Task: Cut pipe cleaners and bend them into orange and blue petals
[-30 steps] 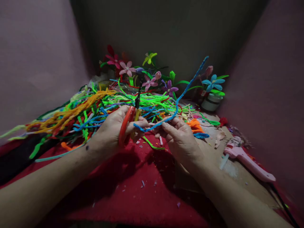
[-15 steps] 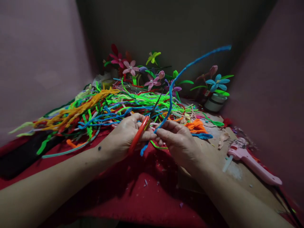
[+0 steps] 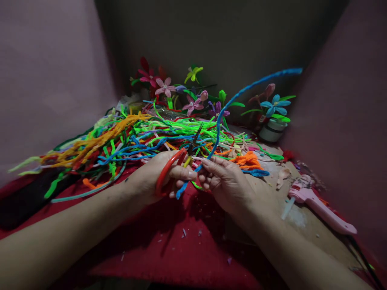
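Observation:
My left hand (image 3: 151, 172) is closed around red-handled scissors (image 3: 170, 168), whose dark blades point up and away. Its thumb and fingers also lie against the short lower end of a blue pipe cleaner (image 3: 218, 128). My right hand (image 3: 225, 177) pinches that pipe cleaner just above this end. From the pinch the long part curves upward and then off to the right, its tip in front of the dark wall. Both hands are close together above the red cloth (image 3: 193, 249). My left palm and some fingertips are hidden.
Behind my hands lies a heap of colourful pipe cleaners (image 3: 178, 129). Pipe-cleaner flowers (image 3: 165, 86) stand at the back, and a blue one (image 3: 275, 105) rises by a grey pot (image 3: 273, 131). On cardboard (image 3: 320, 247) at right rests a pink glue gun (image 3: 323, 209).
The scissors have turned in my left hand, so their handle loops now show more. The pipe cleaner's free tip has shifted right and down. My right hand keeps its pinch.

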`<control>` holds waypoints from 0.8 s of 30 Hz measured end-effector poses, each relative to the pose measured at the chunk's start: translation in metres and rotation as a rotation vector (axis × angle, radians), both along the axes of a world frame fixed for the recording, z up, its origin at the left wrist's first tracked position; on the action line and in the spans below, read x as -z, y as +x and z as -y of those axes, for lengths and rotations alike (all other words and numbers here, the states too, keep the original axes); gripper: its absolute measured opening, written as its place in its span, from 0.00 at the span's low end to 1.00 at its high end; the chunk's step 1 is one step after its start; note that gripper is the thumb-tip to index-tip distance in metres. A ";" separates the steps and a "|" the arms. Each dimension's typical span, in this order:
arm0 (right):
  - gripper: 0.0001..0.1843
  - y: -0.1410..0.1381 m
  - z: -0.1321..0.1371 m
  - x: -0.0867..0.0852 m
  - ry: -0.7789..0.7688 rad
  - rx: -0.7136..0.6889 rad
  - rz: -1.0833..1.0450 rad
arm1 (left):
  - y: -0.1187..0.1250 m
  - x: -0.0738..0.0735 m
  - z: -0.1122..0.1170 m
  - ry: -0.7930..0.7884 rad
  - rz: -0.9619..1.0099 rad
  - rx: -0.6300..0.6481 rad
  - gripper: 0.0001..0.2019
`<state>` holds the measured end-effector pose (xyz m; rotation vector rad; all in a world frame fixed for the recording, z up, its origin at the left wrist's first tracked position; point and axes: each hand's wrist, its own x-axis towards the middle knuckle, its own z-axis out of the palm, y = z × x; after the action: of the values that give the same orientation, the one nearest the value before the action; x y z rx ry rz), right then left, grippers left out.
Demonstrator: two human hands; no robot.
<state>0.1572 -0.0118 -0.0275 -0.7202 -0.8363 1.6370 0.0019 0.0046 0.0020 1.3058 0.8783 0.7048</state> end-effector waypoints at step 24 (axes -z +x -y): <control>0.03 0.001 0.003 -0.007 0.079 -0.092 -0.011 | -0.012 0.010 -0.016 -0.213 0.221 0.258 0.11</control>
<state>0.1584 -0.0147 -0.0201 -0.6254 -0.9324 1.6780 -0.0100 0.0206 -0.0077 1.1014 0.5757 0.5247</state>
